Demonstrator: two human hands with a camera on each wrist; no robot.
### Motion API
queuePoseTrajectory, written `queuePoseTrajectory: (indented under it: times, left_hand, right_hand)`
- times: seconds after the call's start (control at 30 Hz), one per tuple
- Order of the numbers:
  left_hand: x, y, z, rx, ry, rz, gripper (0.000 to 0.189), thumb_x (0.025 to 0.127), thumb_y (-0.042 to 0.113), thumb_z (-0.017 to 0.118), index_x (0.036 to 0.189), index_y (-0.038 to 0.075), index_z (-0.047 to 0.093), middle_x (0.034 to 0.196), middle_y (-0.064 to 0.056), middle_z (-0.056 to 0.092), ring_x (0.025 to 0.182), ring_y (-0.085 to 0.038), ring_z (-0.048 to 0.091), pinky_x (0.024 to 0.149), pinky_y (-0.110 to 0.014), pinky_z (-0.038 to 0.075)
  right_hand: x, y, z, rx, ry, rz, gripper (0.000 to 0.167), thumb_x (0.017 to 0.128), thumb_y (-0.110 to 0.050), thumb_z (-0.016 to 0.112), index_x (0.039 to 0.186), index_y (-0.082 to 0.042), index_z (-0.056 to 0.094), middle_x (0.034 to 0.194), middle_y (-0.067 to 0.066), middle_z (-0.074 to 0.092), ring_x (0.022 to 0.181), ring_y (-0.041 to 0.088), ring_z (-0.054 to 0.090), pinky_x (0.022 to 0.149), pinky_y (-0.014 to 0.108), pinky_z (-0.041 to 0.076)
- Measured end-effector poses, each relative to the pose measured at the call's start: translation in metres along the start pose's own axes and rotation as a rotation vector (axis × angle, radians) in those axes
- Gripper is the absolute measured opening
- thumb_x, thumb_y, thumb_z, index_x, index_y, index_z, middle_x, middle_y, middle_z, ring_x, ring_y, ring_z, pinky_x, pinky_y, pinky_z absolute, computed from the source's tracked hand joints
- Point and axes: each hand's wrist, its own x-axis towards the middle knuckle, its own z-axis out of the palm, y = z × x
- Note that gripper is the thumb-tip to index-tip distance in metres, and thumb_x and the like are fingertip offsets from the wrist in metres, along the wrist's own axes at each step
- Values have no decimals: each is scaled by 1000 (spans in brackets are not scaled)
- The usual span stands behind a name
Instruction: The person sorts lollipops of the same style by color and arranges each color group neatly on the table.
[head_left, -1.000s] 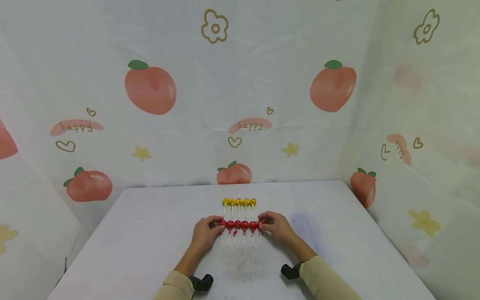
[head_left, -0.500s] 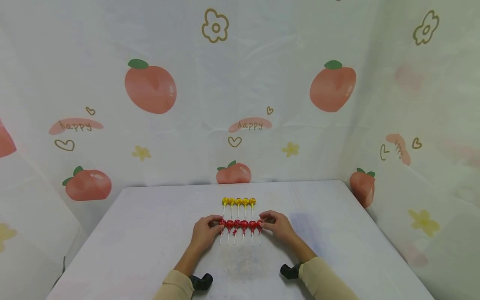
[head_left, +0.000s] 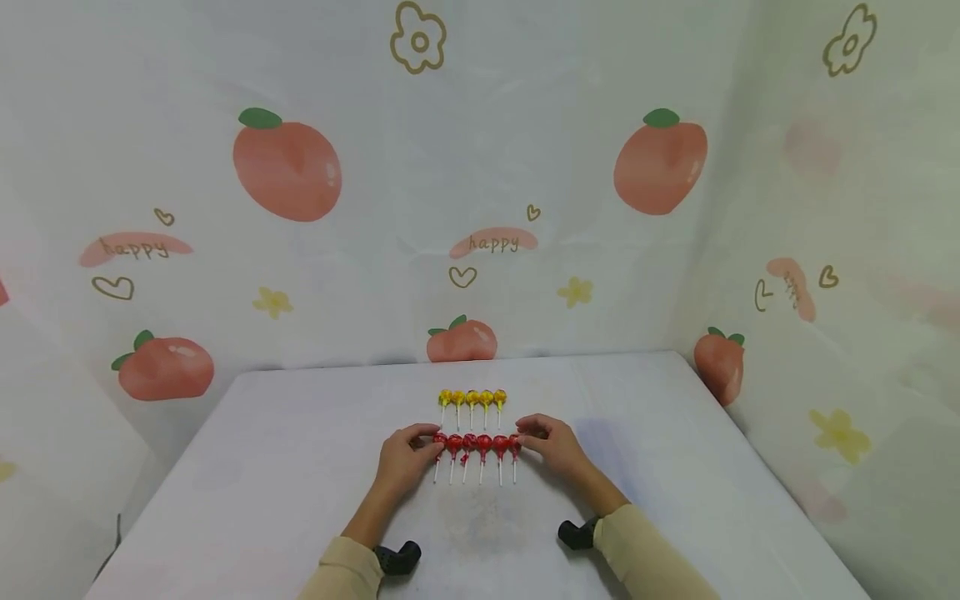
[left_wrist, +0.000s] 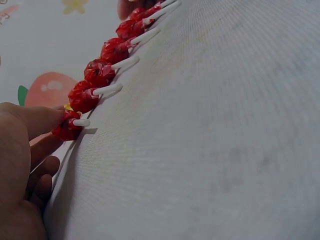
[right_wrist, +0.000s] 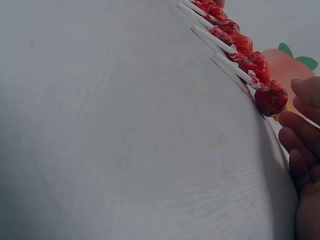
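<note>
Several red-wrapped lollipops [head_left: 483,444] lie side by side in a row on the white table, white sticks toward me. At the row's left end my left hand [head_left: 402,458] pinches the leftmost red lollipop [left_wrist: 70,126] by its head, between thumb and index finger. Beside the right end is my right hand [head_left: 557,446], thumb and fingers parted. In the right wrist view, a small gap shows between its thumb [right_wrist: 306,91] and the rightmost red lollipop [right_wrist: 271,98]. Behind the red row lies a row of yellow lollipops [head_left: 472,398], sticks also toward me.
The white table [head_left: 300,500] reaches back to a fabric backdrop [head_left: 360,275] printed with peaches, flowers and hearts. Black wrist devices [head_left: 397,558] sit at both beige sleeves [head_left: 652,554]. A dark cable [head_left: 116,542] hangs by the table's left edge.
The head view has shifted slightly. My right thumb and fingers have eased off the rightmost red lollipop. My left hand keeps its pinch, and both rows look the same.
</note>
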Motion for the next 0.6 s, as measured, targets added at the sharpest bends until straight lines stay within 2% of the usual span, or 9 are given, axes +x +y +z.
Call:
queuePoseTrajectory:
  times: [0.33, 0.6]
  left_hand:
    - [-3, -3, -6, -34, 8, 20, 25, 87, 24, 74, 111, 22, 73, 98, 2, 62, 88, -19, 52, 76, -35, 45]
    - [-6, -5, 1, -61, -34, -1, 24, 87, 26, 74, 111, 26, 72, 95, 3, 59, 86, -18, 51, 73, -32, 45]
  right_hand:
    - [2, -3, 1, 5, -13, 12, 24, 89, -16, 71, 111, -7, 69, 102, 2, 68, 90, 17, 62, 82, 33, 51]
    - [-5, 1, -2, 3, 30, 65, 21, 90, -17, 70, 108, -7, 70, 101, 1, 69, 91, 17, 62, 85, 37, 51]
